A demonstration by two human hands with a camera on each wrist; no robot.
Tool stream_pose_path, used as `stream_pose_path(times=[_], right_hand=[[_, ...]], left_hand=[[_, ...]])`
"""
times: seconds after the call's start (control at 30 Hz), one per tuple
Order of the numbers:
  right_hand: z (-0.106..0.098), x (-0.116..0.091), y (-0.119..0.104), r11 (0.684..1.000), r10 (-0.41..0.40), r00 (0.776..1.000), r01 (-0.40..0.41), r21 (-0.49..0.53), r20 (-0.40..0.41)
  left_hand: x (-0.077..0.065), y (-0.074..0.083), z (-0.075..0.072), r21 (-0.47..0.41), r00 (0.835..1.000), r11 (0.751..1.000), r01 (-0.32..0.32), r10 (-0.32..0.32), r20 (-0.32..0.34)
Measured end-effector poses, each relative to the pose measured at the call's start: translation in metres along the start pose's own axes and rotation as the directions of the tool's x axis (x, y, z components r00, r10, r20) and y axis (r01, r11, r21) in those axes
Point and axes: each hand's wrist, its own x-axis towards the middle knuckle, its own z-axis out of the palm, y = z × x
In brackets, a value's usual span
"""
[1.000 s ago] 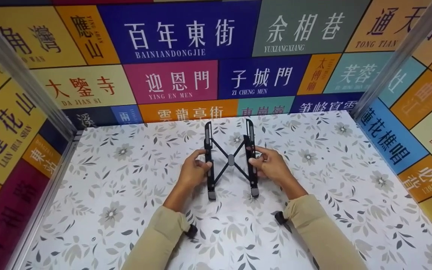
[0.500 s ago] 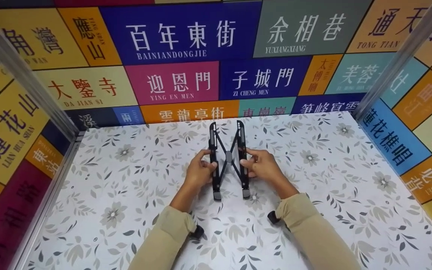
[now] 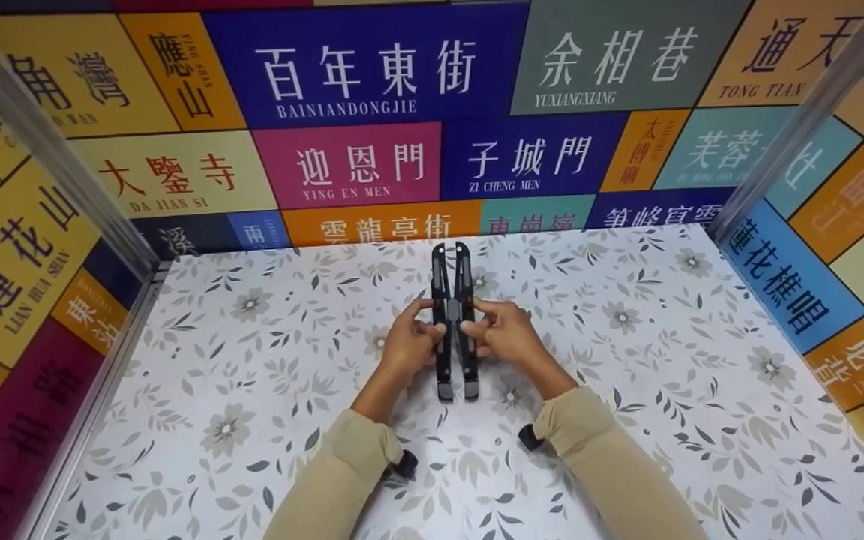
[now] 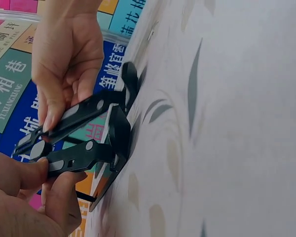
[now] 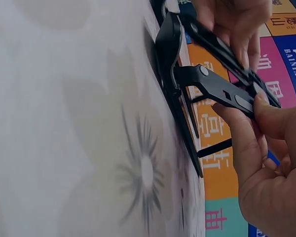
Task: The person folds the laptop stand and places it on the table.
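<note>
A black folding laptop stand [image 3: 444,367] stands at the middle of the table, its two long side rails close together and nearly parallel. Grey pads line the rails, and a grey hub [image 3: 454,309] joins the crossed bars between them. My left hand [image 3: 411,339] pinches the left rail between thumb and fingers. On the other side my right hand [image 3: 505,330] pinches the right rail the same way. Both wrist views show the stand's lower bars against the tabletop, with hooked front ends [image 4: 119,131] near the surface and a thin strut [image 5: 214,148] behind.
The table [image 3: 252,465] wears a white cover with grey leaves and flowers. Behind it rises a wall of coloured sign panels [image 3: 372,67], with more panels at both sides. Metal posts [image 3: 792,120] stand at the back corners. Dark wrist devices [image 3: 402,465] sit at both cuffs.
Both hands have moved toward each other, bringing the stand's rails from wide apart to nearly side by side. The crossed bars have folded in between. Both grips stay on the rails.
</note>
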Motion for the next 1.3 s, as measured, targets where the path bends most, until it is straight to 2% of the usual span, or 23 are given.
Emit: stream_pose_path(times=[0.13,0.3,0.57,0.9,1.03,1.3], right_hand=[[0.007,0.0,-0.001,1.0,0.007,1.0,-0.007,0.02,0.016],[0.008,0.001,0.0,1.0,-0.005,1.0,0.005,0.017,0.004],[0.008,0.002,0.002,0.999,-0.018,1.0,0.017,0.046,0.017],[0.003,0.004,0.007,0.996,-0.029,0.998,0.025,0.084,0.052],[-0.001,0.004,0.008,0.992,-0.036,0.996,0.026,0.12,0.085],[-0.008,0.004,0.01,0.992,-0.067,0.991,0.053,0.111,0.12]], left_hand=[[-0.001,0.0,0.006,-0.012,1.0,1.0,-0.011,0.011,0.004],[-0.002,0.002,0.008,0.059,0.999,0.998,-0.037,0.039,-0.026],[0.0,0.001,0.006,0.118,0.998,0.991,-0.062,0.063,-0.009],[-0.001,0.004,0.013,0.153,0.997,0.986,-0.066,0.072,-0.034],[-0.003,0.004,0.017,0.177,0.994,0.98,-0.087,0.096,-0.043],[-0.004,0.0,0.023,0.211,0.992,0.972,-0.102,0.116,-0.054]])
